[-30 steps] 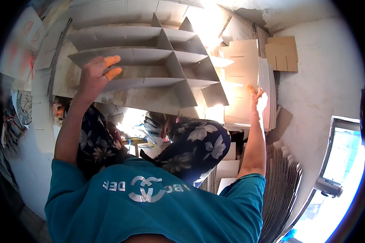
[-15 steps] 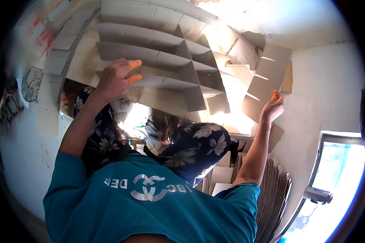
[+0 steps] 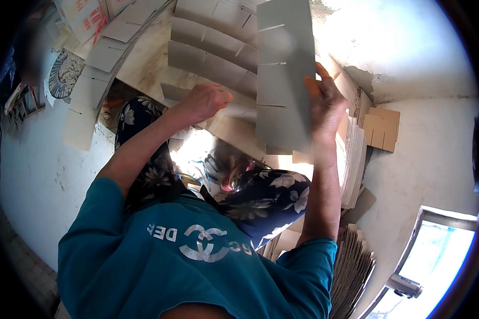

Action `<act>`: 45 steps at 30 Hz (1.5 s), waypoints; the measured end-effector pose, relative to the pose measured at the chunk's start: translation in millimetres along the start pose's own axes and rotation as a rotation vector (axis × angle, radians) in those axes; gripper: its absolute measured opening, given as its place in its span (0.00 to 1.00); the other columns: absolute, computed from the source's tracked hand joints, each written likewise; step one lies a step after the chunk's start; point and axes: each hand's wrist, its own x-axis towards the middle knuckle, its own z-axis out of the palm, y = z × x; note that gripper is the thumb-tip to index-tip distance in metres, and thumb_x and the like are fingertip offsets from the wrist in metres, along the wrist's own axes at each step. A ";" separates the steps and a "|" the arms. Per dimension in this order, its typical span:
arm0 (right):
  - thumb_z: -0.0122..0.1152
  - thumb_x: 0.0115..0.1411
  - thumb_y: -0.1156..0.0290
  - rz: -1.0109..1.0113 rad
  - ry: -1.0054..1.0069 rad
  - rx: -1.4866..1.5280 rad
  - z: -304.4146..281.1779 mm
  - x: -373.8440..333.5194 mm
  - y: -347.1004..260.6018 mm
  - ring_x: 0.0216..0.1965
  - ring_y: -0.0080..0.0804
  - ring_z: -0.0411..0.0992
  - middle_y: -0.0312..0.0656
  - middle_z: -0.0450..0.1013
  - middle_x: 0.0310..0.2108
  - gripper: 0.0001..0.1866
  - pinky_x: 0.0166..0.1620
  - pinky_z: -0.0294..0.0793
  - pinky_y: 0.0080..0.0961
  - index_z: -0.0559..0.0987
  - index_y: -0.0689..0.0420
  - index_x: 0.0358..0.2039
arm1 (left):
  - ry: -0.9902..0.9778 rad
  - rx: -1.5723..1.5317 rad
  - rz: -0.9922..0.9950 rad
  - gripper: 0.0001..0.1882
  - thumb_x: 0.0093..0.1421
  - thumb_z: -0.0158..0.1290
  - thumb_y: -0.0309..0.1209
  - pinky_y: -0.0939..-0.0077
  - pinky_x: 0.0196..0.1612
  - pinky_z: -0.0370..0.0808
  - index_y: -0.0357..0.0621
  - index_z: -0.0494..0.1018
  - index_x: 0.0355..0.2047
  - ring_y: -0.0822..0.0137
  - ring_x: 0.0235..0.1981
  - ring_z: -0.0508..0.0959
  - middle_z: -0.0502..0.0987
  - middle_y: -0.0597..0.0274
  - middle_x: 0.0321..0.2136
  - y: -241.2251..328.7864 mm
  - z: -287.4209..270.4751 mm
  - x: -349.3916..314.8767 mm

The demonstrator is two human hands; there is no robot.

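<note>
Right hand [image 3: 327, 101] holds a grey cardboard strip [image 3: 287, 85] with 3 slits [image 3: 271, 64].

Left of the right fingers [image 3: 311, 86], a gray slotted sheet [image 3: 285, 80] hid part of the cardboard dividers [image 3: 213, 61]. Whether the curled left fingers [image 3: 226, 99] touched anything could not be told. Far left of them, a dark shape [image 3: 29, 50] was blurred; below, the teal shirt [image 3: 143, 260] was cut off.

From my head, the left of two wide fisheye cameras looks steeply down, my teal shirt [image 3: 143, 255] close below it, my left hand [image 3: 203, 102] and right hand [image 3: 328, 103] farther out, straight edges bending toward the round rim.
</note>
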 end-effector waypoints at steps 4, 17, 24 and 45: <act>0.63 0.53 0.79 -0.154 -0.050 -0.452 16.2 6.4 -1.8 0.22 0.13 0.62 0.35 0.74 0.22 0.19 0.28 0.66 0.14 0.77 0.61 0.47 | -0.007 0.034 -0.008 0.07 0.47 0.58 0.27 0.61 0.28 0.70 0.42 0.74 0.27 0.54 0.26 0.74 0.72 0.56 0.20 -2.6 4.6 2.3; 0.60 0.54 0.79 -0.097 -0.183 -0.432 33.5 18.6 -0.7 0.25 0.15 0.63 0.45 0.78 0.39 0.11 0.31 0.68 0.15 0.77 0.68 0.38 | -0.052 0.039 -0.066 0.06 0.50 0.56 0.29 0.59 0.30 0.70 0.40 0.73 0.27 0.52 0.29 0.74 0.73 0.55 0.22 -10.9 11.1 9.4; 0.58 0.54 0.83 -0.027 -0.249 -0.373 32.6 22.7 -0.6 0.30 0.14 0.67 0.43 0.77 0.42 0.12 0.35 0.70 0.16 0.77 0.68 0.41 | -0.036 -0.040 -0.069 0.06 0.49 0.57 0.27 0.61 0.30 0.71 0.40 0.74 0.28 0.52 0.28 0.75 0.73 0.54 0.21 -12.6 7.8 11.0; 0.53 0.55 0.75 -0.224 -0.240 -0.560 22.2 -0.4 65.1 0.33 0.49 0.73 0.48 0.73 0.32 0.05 0.35 0.73 0.38 0.76 0.52 0.32 | -0.028 -0.039 -0.033 0.14 0.45 0.60 0.26 0.65 0.35 0.72 0.40 0.75 0.34 0.57 0.32 0.75 0.76 0.57 0.28 -9.7 0.3 16.5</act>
